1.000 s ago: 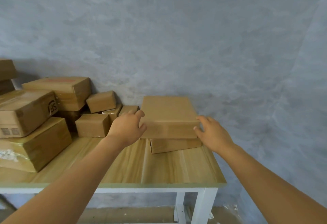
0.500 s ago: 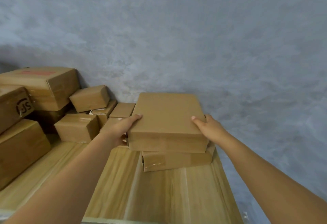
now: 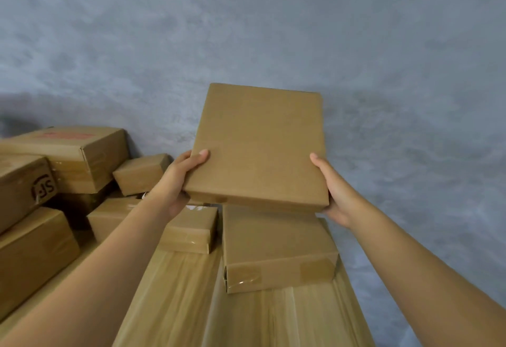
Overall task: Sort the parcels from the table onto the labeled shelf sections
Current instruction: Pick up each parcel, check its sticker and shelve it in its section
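The left hand (image 3: 178, 179) grips the left edge of a flat rectangular parcel of plain brown cardboard (image 3: 258, 144), with the thumb lying on the top face and the other fingers hidden under it. The right hand (image 3: 335, 193) holds the right edge near the lower corner in the same way, thumb on top and fingers below. The flat parcel is in the air above the worktop, tilted so that its smooth top face turns toward the camera, and it touches nothing but the two hands.

Under it, on the light wooden worktop (image 3: 191, 305) with long pale grain lines, lies a second flat brown cardboard box (image 3: 276, 248); glossy clear tape shines on its near side. Just beside it on the left lies a smaller taped cardboard box (image 3: 191, 233), partly covered by the left forearm. Further left is a pile of bigger brown cartons: one with a black printed logo (image 3: 24, 182), one with a red label on top (image 3: 82, 155), and a small tilted box (image 3: 141, 172) leaning against them. Behind everything stands a grey wall (image 3: 273, 31) with a cloudy, rough plaster look.
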The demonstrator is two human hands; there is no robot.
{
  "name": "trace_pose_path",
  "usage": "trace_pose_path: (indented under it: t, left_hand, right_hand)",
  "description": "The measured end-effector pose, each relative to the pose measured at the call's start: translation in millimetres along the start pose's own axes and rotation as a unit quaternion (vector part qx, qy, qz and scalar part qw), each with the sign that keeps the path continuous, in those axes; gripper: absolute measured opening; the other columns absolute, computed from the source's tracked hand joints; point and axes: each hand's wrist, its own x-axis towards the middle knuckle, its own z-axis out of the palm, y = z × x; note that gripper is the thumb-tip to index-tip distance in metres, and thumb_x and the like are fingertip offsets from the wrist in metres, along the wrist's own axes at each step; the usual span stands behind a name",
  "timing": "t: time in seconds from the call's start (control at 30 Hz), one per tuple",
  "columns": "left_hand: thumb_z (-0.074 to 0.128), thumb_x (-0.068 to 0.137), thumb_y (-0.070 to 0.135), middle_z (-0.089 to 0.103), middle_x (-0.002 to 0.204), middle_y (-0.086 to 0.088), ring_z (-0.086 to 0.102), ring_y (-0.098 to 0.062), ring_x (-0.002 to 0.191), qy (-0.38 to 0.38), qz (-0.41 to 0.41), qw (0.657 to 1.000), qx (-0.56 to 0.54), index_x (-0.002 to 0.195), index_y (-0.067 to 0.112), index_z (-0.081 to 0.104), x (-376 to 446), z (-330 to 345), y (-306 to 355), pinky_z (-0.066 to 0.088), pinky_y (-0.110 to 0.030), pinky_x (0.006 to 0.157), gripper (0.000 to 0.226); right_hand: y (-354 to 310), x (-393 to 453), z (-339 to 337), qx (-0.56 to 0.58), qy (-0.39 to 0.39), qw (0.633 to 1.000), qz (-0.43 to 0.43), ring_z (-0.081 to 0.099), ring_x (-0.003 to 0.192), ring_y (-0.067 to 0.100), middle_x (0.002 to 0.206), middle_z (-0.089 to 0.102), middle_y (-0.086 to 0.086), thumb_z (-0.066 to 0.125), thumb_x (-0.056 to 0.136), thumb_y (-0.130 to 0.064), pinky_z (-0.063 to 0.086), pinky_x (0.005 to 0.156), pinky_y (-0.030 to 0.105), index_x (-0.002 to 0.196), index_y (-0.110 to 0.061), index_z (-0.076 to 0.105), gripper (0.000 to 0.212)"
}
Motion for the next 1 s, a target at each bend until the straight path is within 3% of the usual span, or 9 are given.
trace_pose_path:
  t: [0.13, 0.27, 0.33, 0.4, 0.5, 0.63, 0.73, 0.83, 1.0]
  left_hand:
    - [0.06, 0.095, 0.036, 0.07, 0.111, -0.003, 0.068, -0.014, 0.089, 0.026, 0.046, 0.996, 0.069, 0.117, 0.02, 0.06, 4, -4, 20, 0.052, -0.031, 0.078, 0.027]
    - [0.068, 0.09, 0.035, 0.043, 0.146, -0.005, 0.05, -0.026, 0.125, 0.143, 0.102, 0.927, 0.331, 0.148, 0.023, 0.034, 10, -2, 29, 0.044, -0.036, 0.096, 0.068]
    - [0.069, 0.089, 0.037, 0.036, 0.151, -0.005, 0.043, -0.026, 0.134, 0.103, 0.12, 0.929, 0.334, 0.151, 0.026, 0.029, 2, 11, 37, 0.04, -0.036, 0.104, 0.074]
    - [0.067, 0.089, 0.043, 0.034, 0.152, -0.001, 0.042, -0.022, 0.136, 0.026, 0.106, 0.949, 0.296, 0.152, 0.032, 0.028, -12, 30, 50, 0.039, -0.042, 0.11, 0.075]
    - [0.071, 0.085, 0.048, 0.041, 0.148, 0.005, 0.051, -0.018, 0.125, -0.065, 0.074, 0.974, 0.205, 0.154, 0.036, 0.021, -33, 59, 66, 0.046, -0.047, 0.105, 0.085]
    - [0.073, 0.084, 0.043, 0.065, 0.119, 0.005, 0.064, -0.015, 0.1, -0.017, 0.07, 0.992, 0.1, 0.129, 0.028, 0.039, -38, 63, 76, 0.054, -0.046, 0.091, 0.058]
    - [0.08, 0.064, 0.057, 0.066, 0.116, 0.0, 0.068, -0.021, 0.1, 0.054, 0.073, 0.992, 0.087, 0.128, 0.021, 0.043, -34, 46, 77, 0.057, -0.048, 0.087, 0.082]
    - [0.085, 0.045, 0.068, 0.069, 0.113, -0.006, 0.072, -0.021, 0.093, 0.077, 0.054, 0.994, 0.059, 0.128, 0.013, 0.047, -32, 29, 72, 0.06, -0.046, 0.079, 0.106]
    - [0.087, 0.046, 0.062, 0.072, 0.11, -0.001, 0.072, -0.018, 0.095, 0.102, 0.05, 0.993, 0.013, 0.127, 0.015, 0.053, -27, 5, 60, 0.058, -0.043, 0.087, 0.1]
  right_hand:
    - [-19, -11, 13, 0.038, 0.004, 0.998, -0.051, 0.073, 0.092, 0.012, 0.108, 0.076, -0.001, 0.058, 0.093, -0.049, 0.053, 0.067, 0.028, 0.116, -0.023, 0.067, 0.036]
    - [-30, -17, 33, -0.033, 0.109, 0.975, -0.193, 0.071, 0.091, 0.007, 0.114, 0.071, 0.0, 0.073, 0.087, -0.039, 0.055, 0.071, 0.022, 0.121, -0.017, 0.058, 0.043]
    - [-36, -23, 49, -0.101, 0.172, 0.946, -0.256, 0.066, 0.097, 0.005, 0.115, 0.065, -0.004, 0.078, 0.078, -0.046, 0.054, 0.08, 0.018, 0.122, -0.019, 0.052, 0.058]
    - [-38, -27, 69, -0.189, 0.227, 0.911, -0.289, 0.057, 0.118, 0.014, 0.132, 0.054, -0.001, 0.079, 0.066, -0.059, 0.049, 0.099, 0.03, 0.139, -0.017, 0.043, 0.091]
    - [-35, -38, 101, -0.26, 0.252, 0.867, -0.342, 0.043, 0.132, 0.021, 0.145, 0.039, 0.005, 0.083, 0.067, -0.052, 0.041, 0.105, 0.033, 0.15, -0.014, 0.029, 0.105]
    - [-27, -52, 123, -0.328, 0.197, 0.845, -0.375, 0.038, 0.138, 0.021, 0.15, 0.035, 0.006, 0.083, 0.071, -0.05, 0.037, 0.105, 0.026, 0.153, -0.013, 0.022, 0.108]
    - [-23, -64, 132, -0.364, 0.111, 0.84, -0.386, 0.041, 0.137, 0.018, 0.151, 0.041, 0.002, 0.073, 0.082, -0.052, 0.041, 0.105, 0.027, 0.153, -0.021, 0.026, 0.09]
    - [-21, -71, 146, -0.376, 0.059, 0.814, -0.439, 0.032, 0.144, 0.013, 0.157, 0.037, -0.003, 0.063, 0.09, -0.044, 0.029, 0.116, 0.026, 0.152, -0.024, 0.034, 0.071]
    - [-18, -65, 149, -0.342, -0.006, 0.823, -0.454, 0.041, 0.139, 0.009, 0.148, 0.05, -0.006, 0.055, 0.093, -0.034, 0.032, 0.117, 0.032, 0.138, -0.02, 0.057, 0.047]
